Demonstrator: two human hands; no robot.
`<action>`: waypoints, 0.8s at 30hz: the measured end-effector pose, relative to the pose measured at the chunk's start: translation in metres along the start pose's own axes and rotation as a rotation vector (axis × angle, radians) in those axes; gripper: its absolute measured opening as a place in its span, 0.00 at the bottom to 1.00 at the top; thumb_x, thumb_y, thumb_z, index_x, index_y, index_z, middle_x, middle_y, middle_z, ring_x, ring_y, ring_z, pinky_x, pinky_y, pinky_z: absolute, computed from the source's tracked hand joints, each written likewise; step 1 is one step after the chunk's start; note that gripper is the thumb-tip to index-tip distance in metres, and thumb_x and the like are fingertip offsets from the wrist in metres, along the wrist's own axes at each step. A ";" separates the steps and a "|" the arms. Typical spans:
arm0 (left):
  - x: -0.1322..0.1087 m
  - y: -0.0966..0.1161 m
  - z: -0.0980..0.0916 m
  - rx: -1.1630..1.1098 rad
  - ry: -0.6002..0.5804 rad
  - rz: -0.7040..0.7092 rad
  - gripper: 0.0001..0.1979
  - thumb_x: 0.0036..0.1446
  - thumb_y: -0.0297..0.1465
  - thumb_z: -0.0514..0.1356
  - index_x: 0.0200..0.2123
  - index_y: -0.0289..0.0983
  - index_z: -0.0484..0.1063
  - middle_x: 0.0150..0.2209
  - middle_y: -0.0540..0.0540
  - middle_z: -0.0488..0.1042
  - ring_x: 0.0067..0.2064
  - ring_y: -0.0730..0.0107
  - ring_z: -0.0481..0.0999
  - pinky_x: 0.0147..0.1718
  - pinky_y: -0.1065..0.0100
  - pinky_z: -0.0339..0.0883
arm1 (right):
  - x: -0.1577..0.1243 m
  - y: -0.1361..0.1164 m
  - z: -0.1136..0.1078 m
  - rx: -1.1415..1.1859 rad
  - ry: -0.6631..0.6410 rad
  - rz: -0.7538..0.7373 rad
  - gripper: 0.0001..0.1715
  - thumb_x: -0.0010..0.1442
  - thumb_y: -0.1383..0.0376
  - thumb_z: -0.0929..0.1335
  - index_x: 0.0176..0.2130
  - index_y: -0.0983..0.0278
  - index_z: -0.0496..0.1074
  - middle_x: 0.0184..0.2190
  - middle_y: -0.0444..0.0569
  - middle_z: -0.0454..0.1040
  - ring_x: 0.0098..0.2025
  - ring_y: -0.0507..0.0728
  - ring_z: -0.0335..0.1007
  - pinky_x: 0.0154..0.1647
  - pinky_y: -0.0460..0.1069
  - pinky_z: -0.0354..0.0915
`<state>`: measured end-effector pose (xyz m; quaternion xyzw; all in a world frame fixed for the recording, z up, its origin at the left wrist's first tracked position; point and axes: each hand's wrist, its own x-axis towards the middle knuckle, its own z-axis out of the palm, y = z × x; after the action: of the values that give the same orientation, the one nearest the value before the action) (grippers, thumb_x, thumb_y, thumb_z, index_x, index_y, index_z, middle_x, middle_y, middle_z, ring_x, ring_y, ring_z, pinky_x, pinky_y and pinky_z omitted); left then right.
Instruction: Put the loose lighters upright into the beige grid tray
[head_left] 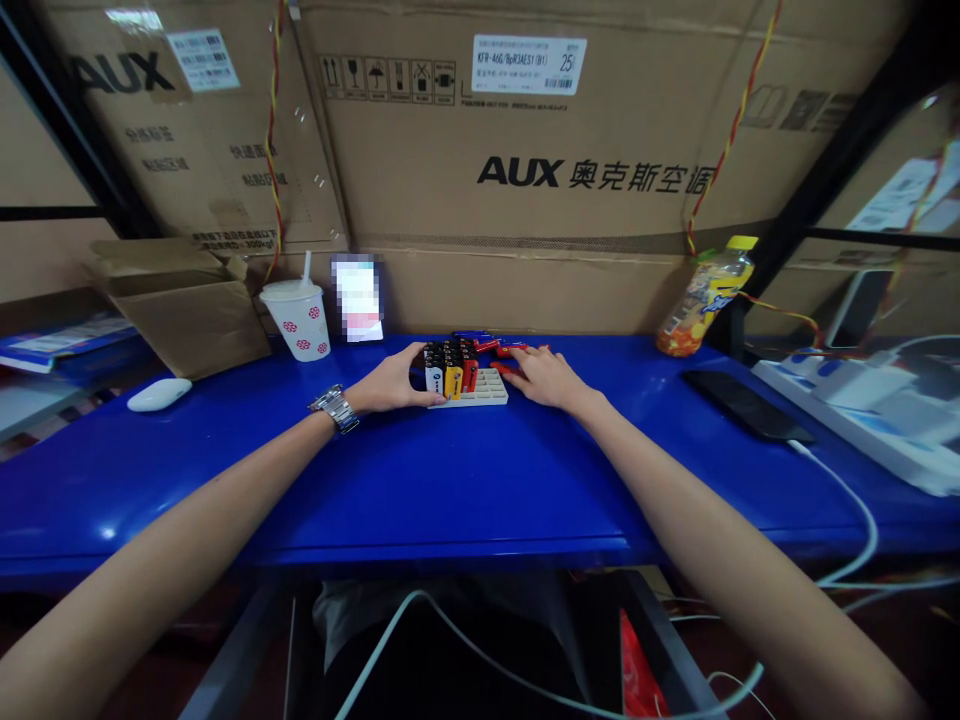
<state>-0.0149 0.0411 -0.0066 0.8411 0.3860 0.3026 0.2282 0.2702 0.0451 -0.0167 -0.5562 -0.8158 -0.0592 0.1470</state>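
A white grid tray (487, 390) sits on the blue table (420, 480), with several upright lighters (450, 366) in its left slots, coloured black, white, yellow and red. My left hand (394, 383) curls against the tray's left side, thumb along its front edge, a metal watch on the wrist. My right hand (546, 378) lies at the tray's right side, fingers closed on a red lighter (504, 368). More loose red and blue lighters (487, 343) lie just behind the tray.
A paper cup with a straw (300, 318) and a small standing card (358, 299) are at the back left, beside an open carton (180, 300) and a white mouse (159, 394). A drink bottle (705, 297), a black phone (746, 405) and a power strip (855, 420) are on the right.
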 end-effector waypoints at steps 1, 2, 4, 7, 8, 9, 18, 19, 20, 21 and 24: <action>0.000 0.000 0.000 0.009 -0.002 0.000 0.40 0.42 0.42 0.70 0.57 0.36 0.62 0.54 0.33 0.71 0.52 0.48 0.74 0.49 0.50 0.69 | 0.002 0.002 0.005 0.019 -0.027 0.004 0.22 0.66 0.54 0.60 0.52 0.61 0.70 0.47 0.60 0.73 0.47 0.66 0.68 0.45 0.61 0.62; 0.000 -0.001 0.000 0.016 -0.005 -0.003 0.41 0.42 0.42 0.70 0.57 0.36 0.62 0.54 0.33 0.71 0.52 0.48 0.74 0.49 0.51 0.69 | 0.003 0.004 0.010 0.036 -0.052 0.007 0.22 0.66 0.54 0.59 0.51 0.62 0.70 0.48 0.61 0.72 0.48 0.66 0.68 0.45 0.61 0.63; 0.001 -0.001 0.000 0.026 -0.012 -0.009 0.41 0.42 0.43 0.70 0.58 0.36 0.62 0.54 0.33 0.71 0.53 0.48 0.74 0.49 0.52 0.69 | 0.007 0.008 0.018 0.062 -0.079 0.003 0.21 0.67 0.55 0.58 0.48 0.64 0.70 0.45 0.63 0.71 0.46 0.65 0.68 0.44 0.60 0.64; 0.000 0.000 0.000 0.029 -0.020 -0.005 0.41 0.43 0.43 0.69 0.58 0.36 0.61 0.55 0.33 0.71 0.53 0.47 0.73 0.49 0.51 0.68 | 0.010 0.013 0.024 0.101 -0.042 -0.004 0.18 0.66 0.58 0.58 0.44 0.67 0.68 0.41 0.63 0.70 0.43 0.65 0.68 0.45 0.61 0.64; 0.000 0.000 0.000 0.029 -0.025 -0.005 0.41 0.43 0.43 0.69 0.58 0.36 0.61 0.55 0.33 0.71 0.53 0.47 0.73 0.49 0.51 0.68 | 0.010 0.013 0.025 0.134 -0.012 -0.005 0.15 0.66 0.59 0.58 0.43 0.67 0.67 0.41 0.63 0.70 0.42 0.64 0.68 0.45 0.60 0.64; 0.000 0.001 -0.001 0.030 -0.032 -0.008 0.41 0.43 0.44 0.69 0.58 0.36 0.61 0.55 0.33 0.71 0.53 0.48 0.73 0.50 0.51 0.68 | 0.009 0.014 0.024 0.182 0.024 -0.002 0.12 0.65 0.61 0.59 0.42 0.66 0.65 0.41 0.62 0.70 0.42 0.64 0.68 0.45 0.60 0.64; -0.001 0.008 -0.003 0.004 -0.062 -0.031 0.42 0.42 0.43 0.69 0.59 0.36 0.59 0.56 0.33 0.70 0.54 0.47 0.72 0.51 0.51 0.66 | 0.008 0.005 0.015 0.687 0.240 0.149 0.16 0.57 0.61 0.66 0.44 0.62 0.61 0.31 0.49 0.75 0.32 0.57 0.71 0.35 0.52 0.65; -0.001 0.008 -0.003 0.008 -0.065 -0.034 0.42 0.42 0.43 0.69 0.59 0.36 0.59 0.56 0.33 0.69 0.54 0.47 0.72 0.51 0.51 0.66 | 0.008 0.004 0.015 0.722 0.254 0.149 0.14 0.56 0.61 0.67 0.42 0.62 0.62 0.32 0.50 0.76 0.34 0.58 0.72 0.36 0.52 0.66; -0.001 0.008 -0.003 0.012 -0.066 -0.037 0.43 0.42 0.44 0.69 0.59 0.36 0.59 0.56 0.33 0.69 0.54 0.47 0.72 0.51 0.51 0.66 | 0.008 0.002 0.015 0.764 0.263 0.150 0.13 0.55 0.62 0.67 0.41 0.62 0.63 0.33 0.50 0.76 0.34 0.58 0.72 0.35 0.52 0.66; -0.001 0.008 -0.003 0.016 -0.068 -0.040 0.43 0.42 0.44 0.69 0.60 0.35 0.59 0.56 0.33 0.70 0.54 0.47 0.72 0.51 0.51 0.66 | 0.007 0.001 0.014 0.820 0.262 0.155 0.13 0.54 0.62 0.67 0.40 0.61 0.62 0.33 0.50 0.76 0.34 0.58 0.73 0.34 0.52 0.67; -0.001 0.008 -0.003 0.031 -0.069 -0.041 0.43 0.43 0.45 0.68 0.60 0.35 0.59 0.56 0.33 0.69 0.54 0.48 0.72 0.51 0.51 0.66 | 0.005 -0.007 0.011 1.068 0.216 0.175 0.13 0.54 0.63 0.66 0.40 0.59 0.58 0.29 0.46 0.75 0.29 0.55 0.72 0.28 0.50 0.67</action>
<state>-0.0130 0.0363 0.0002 0.8464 0.3995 0.2626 0.2347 0.2599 0.0496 -0.0247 -0.4607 -0.6637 0.3184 0.4959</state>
